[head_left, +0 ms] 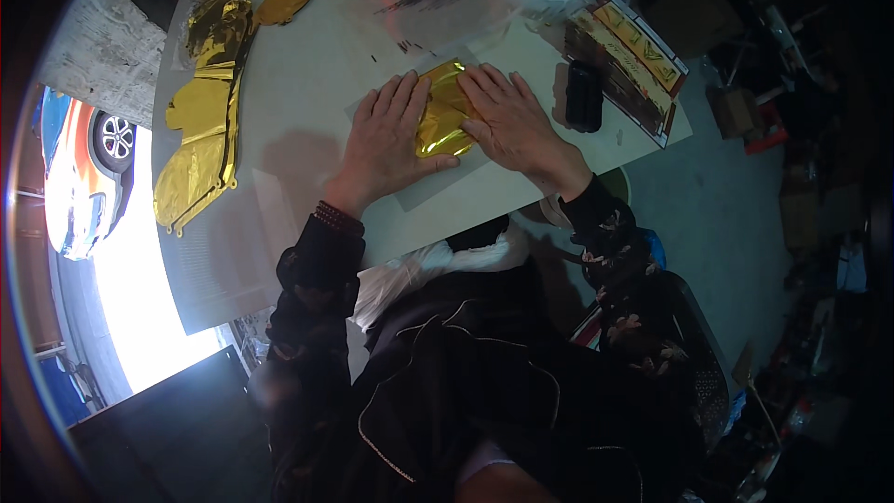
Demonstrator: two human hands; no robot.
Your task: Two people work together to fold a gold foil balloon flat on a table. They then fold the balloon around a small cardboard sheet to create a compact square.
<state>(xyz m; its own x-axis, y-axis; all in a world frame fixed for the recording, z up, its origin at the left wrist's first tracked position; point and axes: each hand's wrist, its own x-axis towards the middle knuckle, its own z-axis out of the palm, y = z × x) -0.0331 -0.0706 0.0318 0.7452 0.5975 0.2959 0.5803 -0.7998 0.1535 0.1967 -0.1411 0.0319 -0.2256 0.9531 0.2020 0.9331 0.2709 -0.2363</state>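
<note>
A folded piece of shiny gold foil (443,126) lies on the pale table in front of me, on top of what looks like a clear plastic sheet or bag (414,194). My left hand (384,135) rests flat along the foil's left edge, with fingers stretched away from me and thumb pointing toward the foil's near edge. From the right, my right hand (512,126) lies over the foil's right side, fingers extended and thumb touching its surface. Both hands press down with nothing gripped. Parts of the foil's sides are hidden under the fingers.
Gold foil balloons (205,121) lie flat along the table's left and far edges. Beyond my hands is a clear bag (428,5) with thin dark pieces. A black case (584,96) and a printed cardboard piece (633,65) sit at right, near the table edge (652,142).
</note>
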